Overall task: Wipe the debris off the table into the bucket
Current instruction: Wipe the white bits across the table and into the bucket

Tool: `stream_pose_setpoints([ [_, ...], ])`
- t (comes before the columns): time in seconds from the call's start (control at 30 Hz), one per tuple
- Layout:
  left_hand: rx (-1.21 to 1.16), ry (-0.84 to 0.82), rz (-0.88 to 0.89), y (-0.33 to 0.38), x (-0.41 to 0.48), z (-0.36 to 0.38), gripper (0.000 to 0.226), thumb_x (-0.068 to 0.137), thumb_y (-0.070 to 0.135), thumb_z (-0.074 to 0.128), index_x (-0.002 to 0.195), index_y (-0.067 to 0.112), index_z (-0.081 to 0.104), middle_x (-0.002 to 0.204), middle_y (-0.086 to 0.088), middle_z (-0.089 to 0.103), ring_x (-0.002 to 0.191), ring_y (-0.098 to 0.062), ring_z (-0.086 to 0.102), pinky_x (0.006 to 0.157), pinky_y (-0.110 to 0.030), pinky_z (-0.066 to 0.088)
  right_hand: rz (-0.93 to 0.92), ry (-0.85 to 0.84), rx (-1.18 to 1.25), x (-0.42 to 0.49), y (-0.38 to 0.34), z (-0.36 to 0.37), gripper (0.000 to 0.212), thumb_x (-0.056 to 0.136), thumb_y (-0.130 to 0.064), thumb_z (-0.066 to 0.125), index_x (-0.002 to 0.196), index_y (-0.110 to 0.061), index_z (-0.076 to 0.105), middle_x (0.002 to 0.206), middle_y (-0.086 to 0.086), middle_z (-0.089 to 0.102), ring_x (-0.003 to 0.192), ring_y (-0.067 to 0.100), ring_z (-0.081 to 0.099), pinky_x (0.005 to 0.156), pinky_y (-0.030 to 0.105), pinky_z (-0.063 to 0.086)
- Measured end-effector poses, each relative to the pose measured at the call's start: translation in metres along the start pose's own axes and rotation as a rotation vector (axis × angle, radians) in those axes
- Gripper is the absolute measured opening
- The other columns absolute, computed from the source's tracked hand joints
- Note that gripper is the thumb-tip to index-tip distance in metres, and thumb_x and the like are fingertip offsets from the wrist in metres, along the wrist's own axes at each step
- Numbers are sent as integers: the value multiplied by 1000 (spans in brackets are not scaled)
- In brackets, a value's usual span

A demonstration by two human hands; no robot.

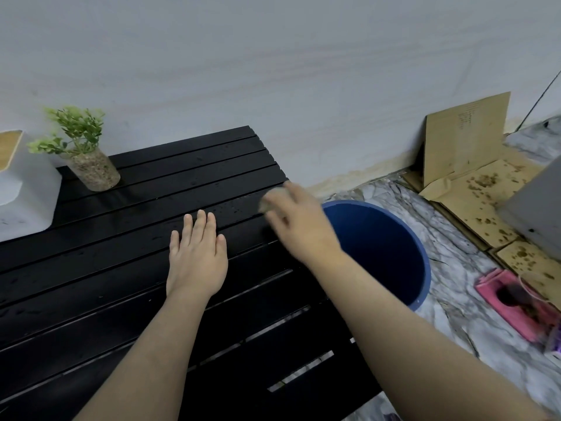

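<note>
A black slatted table (91, 268) fills the left and middle of the view. My left hand (197, 256) lies flat on it, palm down, fingers together, holding nothing. My right hand (294, 217) is blurred near the table's right edge, fingers curled over a small grey-green wad, probably a cloth or sponge (268, 202). A blue bucket (422, 268) stands on the floor right beside that edge, below my right hand. Small specks and wet spots show on the slats near the wad.
A glass jar with a green plant (91, 168) and a white box (24, 192) stand at the table's back left. On the marble floor lie stained cardboard (473, 189), a pink object (516, 305) and a grey box (540, 208).
</note>
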State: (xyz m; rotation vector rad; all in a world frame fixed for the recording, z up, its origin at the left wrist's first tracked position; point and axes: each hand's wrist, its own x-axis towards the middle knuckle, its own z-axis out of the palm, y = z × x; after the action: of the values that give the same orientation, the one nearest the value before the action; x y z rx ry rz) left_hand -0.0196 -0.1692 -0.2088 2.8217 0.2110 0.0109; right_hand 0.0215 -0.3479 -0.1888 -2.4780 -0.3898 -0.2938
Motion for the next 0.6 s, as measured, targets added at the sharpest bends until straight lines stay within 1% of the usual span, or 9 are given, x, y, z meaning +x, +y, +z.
stream_pose_setpoints([
  [0.1,7,-8,-1,0,-1,1,53,97,35,14,147,19,6,158,3,0,145,-15,-9,120,-39,-4,-93,-190,-272,-15,-9,23,39,94,-50,38,130,-39,43,155,4,22,143,29,10,114,56,8],
  [0.13,9,-8,0,0,-1,1,53,97,34,14,147,19,5,158,3,0,145,-15,-9,120,-39,-4,-62,-185,-274,-10,0,20,38,95,-48,38,132,-41,41,155,3,22,142,28,11,114,55,9],
  [0.2,7,-13,-2,0,0,1,53,97,34,13,147,18,5,158,2,-1,145,-15,-10,120,-39,-5,53,-166,-159,2,23,8,33,96,-37,42,129,-37,46,150,6,30,136,30,26,110,49,27],
  [0.27,10,-19,-8,0,1,2,53,97,34,13,147,19,3,158,2,-2,145,-15,-11,119,-39,-5,247,-117,-14,12,49,-7,30,97,-24,44,125,-29,52,138,10,40,120,30,44,92,36,41],
  [0.33,17,-24,-18,0,1,2,53,97,34,13,147,19,3,158,2,-2,145,-15,-11,119,-39,-6,399,16,13,15,62,-23,30,97,-17,42,124,-22,54,133,11,44,108,28,51,80,28,39],
  [0.37,19,-31,-22,-1,1,2,53,97,34,13,147,19,3,158,3,-3,145,-15,-12,119,-38,-6,396,81,14,10,59,-27,29,97,-17,43,122,-22,55,132,11,45,106,28,53,79,28,39],
  [0.47,-41,-72,-24,-1,7,-3,52,97,33,17,147,21,5,158,4,-1,145,-14,-10,118,-37,-7,106,41,63,-23,17,-16,28,92,-35,47,118,-29,57,135,9,46,118,29,48,94,38,42],
  [0.53,-220,-121,-41,-3,8,-14,51,98,29,22,147,22,10,158,6,3,145,-12,-6,118,-35,-6,-168,-152,-78,-57,-14,0,38,91,-51,41,124,-36,54,145,2,41,136,27,29,110,51,24],
  [0.6,-339,-124,-49,-11,-5,-25,49,98,26,24,146,21,16,158,5,10,145,-11,0,118,-33,-4,-198,-234,-210,-62,-3,0,41,94,-50,37,133,-40,43,152,-5,30,143,23,14,113,57,8],
])
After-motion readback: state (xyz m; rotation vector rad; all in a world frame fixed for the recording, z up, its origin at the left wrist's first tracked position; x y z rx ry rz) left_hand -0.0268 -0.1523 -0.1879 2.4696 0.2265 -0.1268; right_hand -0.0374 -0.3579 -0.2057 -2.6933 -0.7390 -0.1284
